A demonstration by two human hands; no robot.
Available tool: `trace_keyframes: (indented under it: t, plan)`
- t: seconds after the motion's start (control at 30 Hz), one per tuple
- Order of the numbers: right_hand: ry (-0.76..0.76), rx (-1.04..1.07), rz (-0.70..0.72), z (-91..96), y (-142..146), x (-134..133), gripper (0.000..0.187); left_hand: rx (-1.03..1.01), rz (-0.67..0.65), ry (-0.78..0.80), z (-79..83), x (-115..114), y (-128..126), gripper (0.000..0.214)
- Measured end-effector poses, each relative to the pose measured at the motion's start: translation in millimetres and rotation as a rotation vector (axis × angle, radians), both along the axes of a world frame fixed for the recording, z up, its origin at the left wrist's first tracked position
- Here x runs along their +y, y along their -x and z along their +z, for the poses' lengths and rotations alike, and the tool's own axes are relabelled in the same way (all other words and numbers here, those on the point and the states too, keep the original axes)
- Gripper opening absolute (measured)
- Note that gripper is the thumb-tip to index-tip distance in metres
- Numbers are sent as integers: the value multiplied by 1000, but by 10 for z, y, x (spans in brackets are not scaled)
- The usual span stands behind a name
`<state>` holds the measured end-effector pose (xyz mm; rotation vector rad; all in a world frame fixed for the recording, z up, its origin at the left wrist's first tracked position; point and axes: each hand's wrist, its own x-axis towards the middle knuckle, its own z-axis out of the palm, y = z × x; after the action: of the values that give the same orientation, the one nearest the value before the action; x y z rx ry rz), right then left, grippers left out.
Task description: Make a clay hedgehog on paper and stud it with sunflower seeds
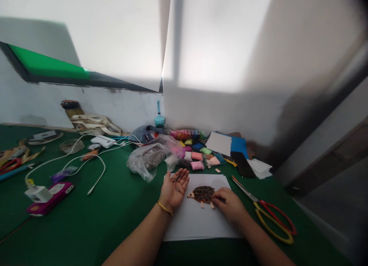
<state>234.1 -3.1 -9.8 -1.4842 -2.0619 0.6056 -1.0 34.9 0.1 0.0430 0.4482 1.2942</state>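
A small hedgehog figure (203, 194) lies on white paper (195, 223); dark, seed-like pieces cover its back, and its face and feet are pale pink. Palm up, my left hand (174, 190) is open at the paper's left side, with a few small dark seed-like pieces (177, 189) resting on the palm and fingers. My right hand (228, 205) is closed in a pinch at the hedgehog's rear edge. Its fingertips hide whatever they hold, if anything.
Scissors (255, 200) with red and yellow handles lie right of the paper. Behind it are coloured clay packs (197, 165) and a clear plastic bag (146, 158) with dark contents. On the left are white cables (100, 174), a charger (38, 194) and a magenta box (54, 199).
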Motion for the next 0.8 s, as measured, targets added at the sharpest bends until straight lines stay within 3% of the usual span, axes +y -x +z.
trace_keyframes:
  t: [0.33,0.47,0.8]
  plan:
    - [-8,26,7,22,-4,-18,12,-12,-67,-4,32,-52,-34,41]
    - [-89,33,-8,109,38,-26,14,-30,-125,-24,53,-83,-59,43]
    - [-353,-39,228,388,805,-65,15,-67,-294,-150,80,-181,-117,54]
